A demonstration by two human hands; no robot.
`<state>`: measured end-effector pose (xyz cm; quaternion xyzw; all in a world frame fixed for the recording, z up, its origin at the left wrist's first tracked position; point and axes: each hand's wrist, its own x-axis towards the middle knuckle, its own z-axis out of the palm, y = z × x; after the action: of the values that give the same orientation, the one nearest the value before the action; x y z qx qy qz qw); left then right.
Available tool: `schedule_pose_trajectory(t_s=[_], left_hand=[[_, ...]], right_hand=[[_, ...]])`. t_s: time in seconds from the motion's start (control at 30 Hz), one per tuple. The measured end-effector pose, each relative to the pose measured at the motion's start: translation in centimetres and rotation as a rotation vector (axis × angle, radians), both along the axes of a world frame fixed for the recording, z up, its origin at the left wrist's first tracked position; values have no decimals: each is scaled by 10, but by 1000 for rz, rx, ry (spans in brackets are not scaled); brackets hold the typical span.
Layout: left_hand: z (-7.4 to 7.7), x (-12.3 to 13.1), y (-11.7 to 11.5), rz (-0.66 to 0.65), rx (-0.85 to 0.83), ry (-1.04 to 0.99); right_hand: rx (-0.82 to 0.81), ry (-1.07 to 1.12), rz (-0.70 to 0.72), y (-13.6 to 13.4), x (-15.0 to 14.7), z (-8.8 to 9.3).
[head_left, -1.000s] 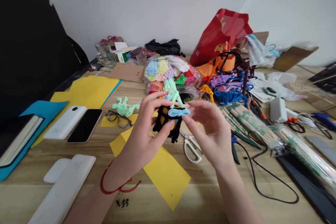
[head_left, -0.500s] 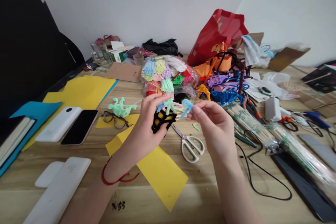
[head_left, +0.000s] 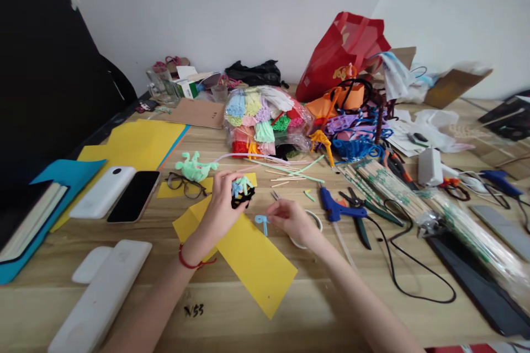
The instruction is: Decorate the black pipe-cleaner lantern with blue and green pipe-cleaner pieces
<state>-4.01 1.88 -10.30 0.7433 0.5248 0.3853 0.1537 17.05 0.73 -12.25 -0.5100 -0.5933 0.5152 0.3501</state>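
Note:
My left hand (head_left: 218, 210) is closed around a small black pipe-cleaner figure (head_left: 242, 193) with blue and green bits on top, held low over a yellow paper strip (head_left: 248, 259). My right hand (head_left: 290, 219) pinches a light blue pipe-cleaner loop (head_left: 261, 220) just above the same paper, a little right of the figure. White-handled scissors (head_left: 308, 220) lie partly hidden under my right hand. A red cord circles my left wrist.
A blue glue gun (head_left: 337, 210) and pliers (head_left: 359, 215) lie right of my hands, with bundled wooden sticks (head_left: 389, 187) beyond. A bag of coloured pipe cleaners (head_left: 265, 118), glasses (head_left: 186, 185), a green figure (head_left: 192, 167), a phone (head_left: 134, 196) and white cases (head_left: 103, 298) surround them.
Both hands have dropped from chest height down toward the table and away from me. The blue loop, earlier held against the black figure, is now apart from it in my right hand.

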Motion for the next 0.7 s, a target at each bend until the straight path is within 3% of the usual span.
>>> schedule_pose_trajectory(t_s=[0.1,0.2,0.4,0.5,0.7], left_hand=[[-9,-6,-6,46,28,36],[-14,-10,-9,83,53,58],[-18,-15,-16,105,90,85],[-17,-19,-22,111,98,89],[-18,-25,-30,184,141,78]], right_hand=[[-12,-53,13,-3,-6,-26],[9,-113,18,-5,-10,-39],[116,-315,23,-2,-9,-37],[213,-454,-42,26,4,-29],[440,-660,-156,106,26,-16]])
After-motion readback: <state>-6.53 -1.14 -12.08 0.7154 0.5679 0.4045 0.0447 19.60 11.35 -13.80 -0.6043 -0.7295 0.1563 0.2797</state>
